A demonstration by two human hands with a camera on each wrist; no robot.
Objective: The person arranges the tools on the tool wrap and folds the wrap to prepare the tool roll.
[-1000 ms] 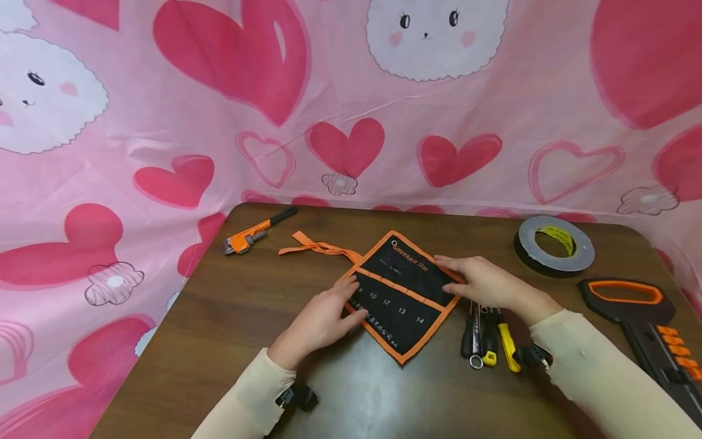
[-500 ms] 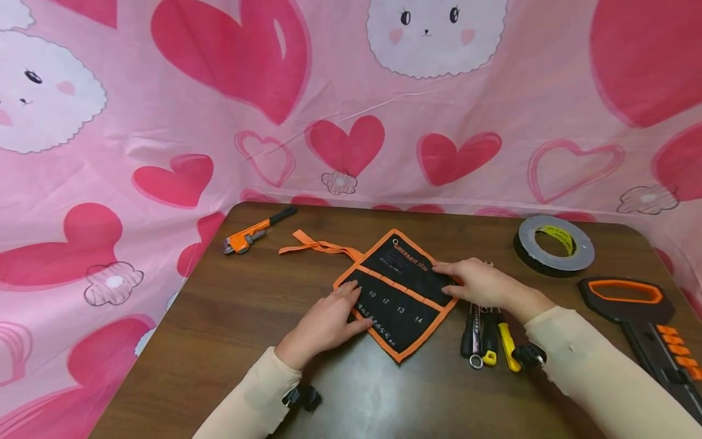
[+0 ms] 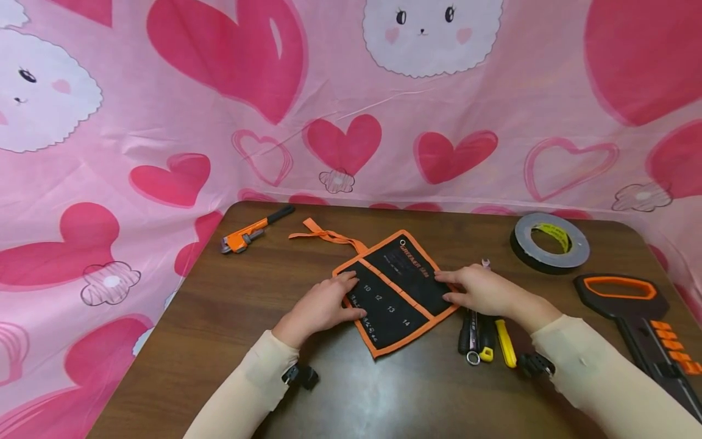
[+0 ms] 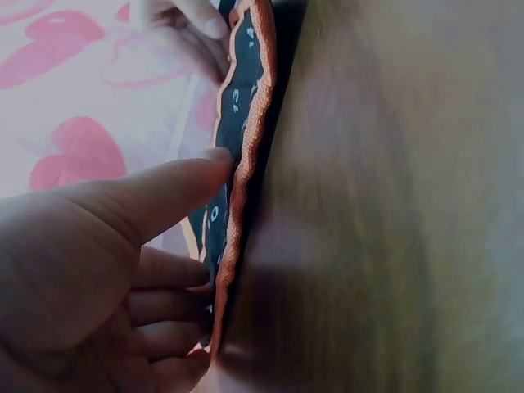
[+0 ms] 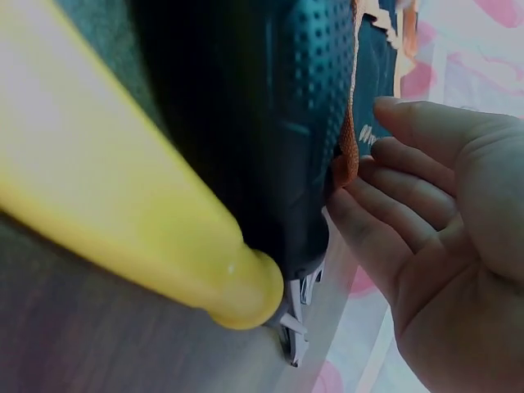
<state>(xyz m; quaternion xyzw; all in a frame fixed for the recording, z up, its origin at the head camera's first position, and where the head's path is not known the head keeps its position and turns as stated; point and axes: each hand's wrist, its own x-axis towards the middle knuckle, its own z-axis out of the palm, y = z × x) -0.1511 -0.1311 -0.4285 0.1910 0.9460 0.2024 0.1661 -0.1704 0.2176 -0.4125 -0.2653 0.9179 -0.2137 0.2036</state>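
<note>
A black fabric tool pouch [image 3: 392, 286] with orange edging and printed size numbers lies flat on the table, set at an angle. My left hand [image 3: 322, 306] rests on its left edge; in the left wrist view the thumb [image 4: 184, 184] lies over the front and the fingers sit at the side. At the right edge, my right hand [image 3: 482, 292] touches the pouch with extended fingers. An orange tie strap [image 3: 329, 234] trails from the upper left side. Under and in front of the right hand lie a ring-ended wrench [image 3: 473, 350], black-handled tools and a yellow-handled tool [image 3: 506, 344].
An orange pipe wrench [image 3: 248, 236] lies at the back left of the wooden table [image 3: 219, 341]. At the back right sits a roll of grey tape [image 3: 521, 244], and near it a black saw-like tool with an orange-lined handle [image 3: 598, 305]. Pink heart-patterned cloth [image 3: 395, 146] hangs behind.
The pouch has turned clockwise under both hands: its lower corner has swung left, its top corner slightly right. The strap's end has shifted right and away.
</note>
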